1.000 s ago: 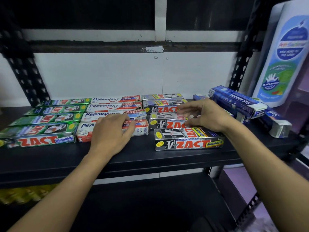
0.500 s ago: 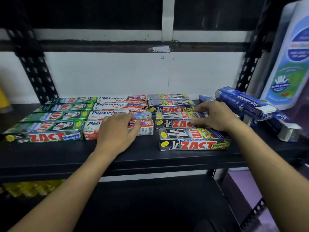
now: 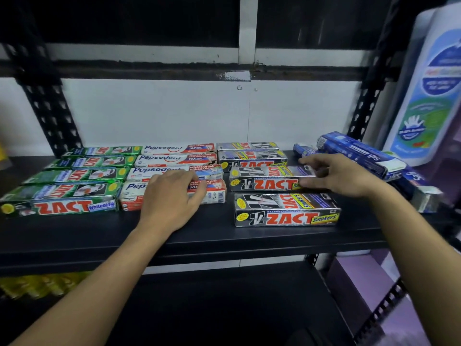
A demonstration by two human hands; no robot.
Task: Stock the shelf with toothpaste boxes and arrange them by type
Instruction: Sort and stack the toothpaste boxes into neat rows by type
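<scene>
On the black shelf (image 3: pixel 212 236) toothpaste boxes lie in columns: green ZACT Whitening boxes (image 3: pixel 74 191) at the left, white-and-red Pepsodent boxes (image 3: pixel 174 158) in the middle, silver-black ZACT Smokers boxes to their right. My left hand (image 3: pixel 172 196) rests palm down on the front Pepsodent box (image 3: pixel 214 193). My right hand (image 3: pixel 341 174) pinches the right end of the second ZACT Smokers box (image 3: pixel 264 181), thumb on its front face and fingers on top. The front ZACT Smokers box (image 3: pixel 287 211) lies a little further right than the others.
Blue toothpaste boxes (image 3: pixel 359 153) lie piled loosely at the right end of the shelf. A large white bottle (image 3: pixel 429 96) stands beyond them. Perforated black uprights (image 3: pixel 50 108) frame the shelf. Yellow packs (image 3: pixel 37 285) sit on the lower shelf at the left.
My right hand has come down from hovering with spread fingers and taken hold of the second ZACT Smokers box's right end. My left hand stays on the Pepsodent box.
</scene>
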